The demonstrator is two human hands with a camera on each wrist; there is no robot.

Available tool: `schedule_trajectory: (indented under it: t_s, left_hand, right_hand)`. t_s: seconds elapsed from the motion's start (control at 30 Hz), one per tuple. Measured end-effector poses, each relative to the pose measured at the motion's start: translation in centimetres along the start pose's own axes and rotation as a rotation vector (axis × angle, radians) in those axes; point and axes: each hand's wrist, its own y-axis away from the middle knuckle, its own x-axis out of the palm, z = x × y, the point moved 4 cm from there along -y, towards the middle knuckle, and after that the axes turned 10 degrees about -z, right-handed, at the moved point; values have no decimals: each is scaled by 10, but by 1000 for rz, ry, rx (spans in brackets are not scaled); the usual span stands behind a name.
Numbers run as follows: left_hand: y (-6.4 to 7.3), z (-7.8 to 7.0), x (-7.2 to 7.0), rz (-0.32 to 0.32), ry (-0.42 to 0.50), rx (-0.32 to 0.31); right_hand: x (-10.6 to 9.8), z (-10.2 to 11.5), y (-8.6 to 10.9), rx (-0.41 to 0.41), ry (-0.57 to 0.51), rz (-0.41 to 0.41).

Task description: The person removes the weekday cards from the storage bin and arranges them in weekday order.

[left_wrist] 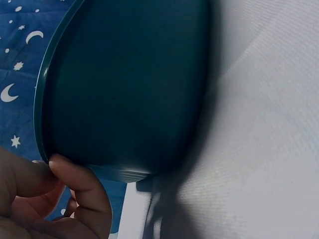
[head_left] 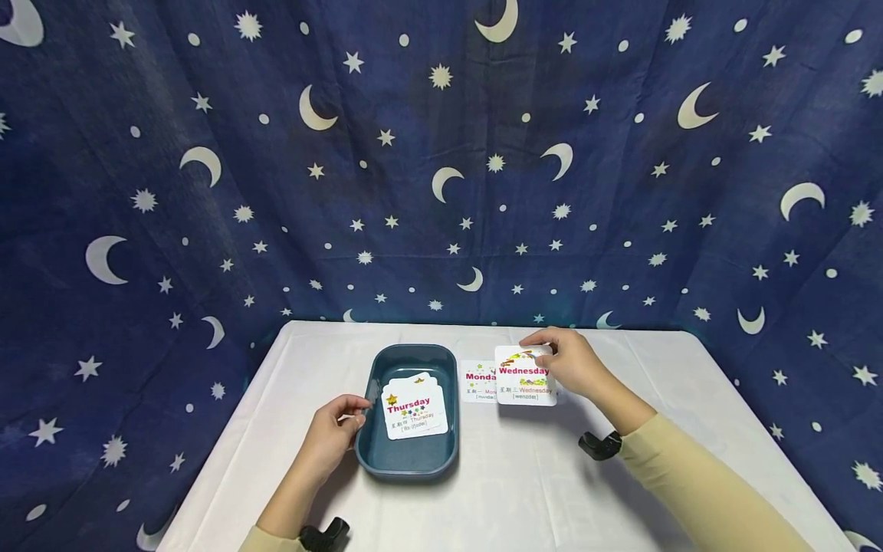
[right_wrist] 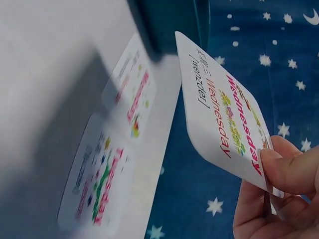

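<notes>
My right hand (head_left: pixel 576 364) pinches the Wednesday card (head_left: pixel 526 387) by its upper right corner, thumb on the printed face. In the right wrist view the card hangs tilted above the table, over the Monday card (right_wrist: pixel 132 84) and the Tuesday card (right_wrist: pixel 97 179), which lie flat side by side. From the head view, the Wednesday card hides most of the Tuesday card and part of the Monday card. The left hand (head_left: pixel 331 437) grips the left rim of a dark teal tray (head_left: pixel 407 462) between thumb and fingers. Inside it, a Thursday card (head_left: pixel 417 422) lies on top of other cards.
A white cloth covers the table (head_left: pixel 510 491). Behind and beside it hangs a navy curtain (head_left: pixel 414 153) with moons and stars, close to the table's back edge. Black camera straps (head_left: pixel 600 445) sit on both wrists.
</notes>
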Motion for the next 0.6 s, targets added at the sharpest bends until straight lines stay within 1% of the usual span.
schedule_trajectory:
  t_s: [0.17, 0.4, 0.6]
  left_hand:
    - [1, -1, 0, -1, 4, -6]
    - [0, -1, 1, -3, 1, 3]
    - [2, -3, 0, -5, 6, -7]
  right_hand:
    - [-12, -21, -2, -11, 32, -17]
    - [-27, -54, -5, 29, 70, -22]
    - [-34, -77, -6, 47, 71, -14]
